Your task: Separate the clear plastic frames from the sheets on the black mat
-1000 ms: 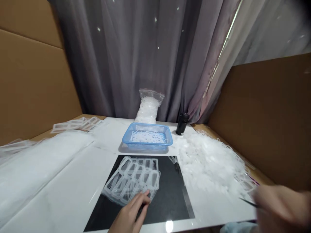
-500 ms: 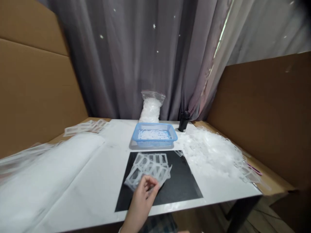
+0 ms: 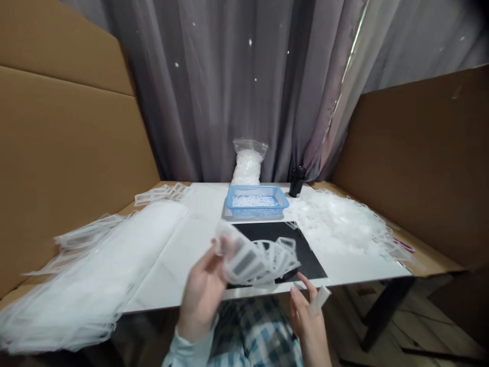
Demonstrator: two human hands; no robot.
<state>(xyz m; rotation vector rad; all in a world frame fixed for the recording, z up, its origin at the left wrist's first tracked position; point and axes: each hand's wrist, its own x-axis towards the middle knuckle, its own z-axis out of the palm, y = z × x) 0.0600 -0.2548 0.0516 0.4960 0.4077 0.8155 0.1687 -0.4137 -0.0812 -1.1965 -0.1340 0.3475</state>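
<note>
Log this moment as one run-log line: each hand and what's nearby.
left hand: holds linked clear plastic frames | right hand: holds small translucent plastic strip | nearby: black mat, blue plastic basket

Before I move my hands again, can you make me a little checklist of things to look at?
1. Left hand holding the plastic frames: ok, they are gripped at one end.
2. Right hand pinching the white strip: ok.
3. Frames apart from the blue basket: ok.
4. Frames off the black mat: cannot tell, they hang over it.
5. Black bottle standing upright: ok.
</note>
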